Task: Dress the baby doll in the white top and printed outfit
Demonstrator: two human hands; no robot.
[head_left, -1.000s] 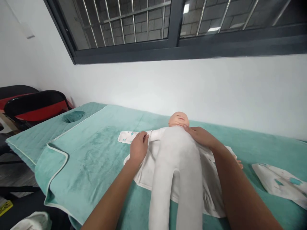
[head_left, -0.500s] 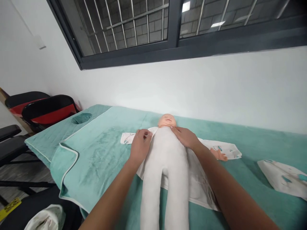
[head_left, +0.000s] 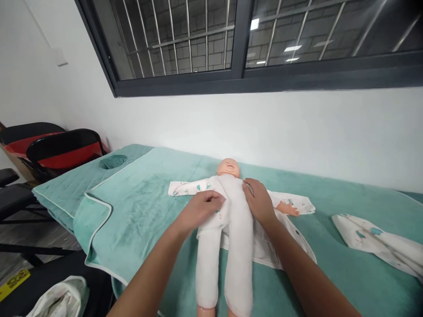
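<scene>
A baby doll (head_left: 238,211) with a white cloth body lies face up, its head away from me. Beneath it is spread a white baby shirt (head_left: 194,186) with a teal print. The shirt's panel on the left is folded over the doll's chest, and the sleeves stretch out to both sides. My left hand (head_left: 203,209) lies over that panel, thumb and fingertips pinched at its edge. Against the doll's right-hand side in view rests my right hand (head_left: 260,202), fingers bent with a gap to the thumb. Beside it, the other shirt panel (head_left: 299,233) lies flat, partly behind my forearm.
A teal blanket (head_left: 132,211) covers the bed, which has a round hole (head_left: 113,162) at the left. More printed white clothing (head_left: 373,237) lies at the right. Black-and-red chairs (head_left: 66,152) and a seat holding a bundled cloth (head_left: 61,299) stand at the left. A wall and window are behind.
My left hand has brought the left shirt panel across the doll's chest. My right hand has slid from the chest to the doll's side. The view has shifted slightly.
</scene>
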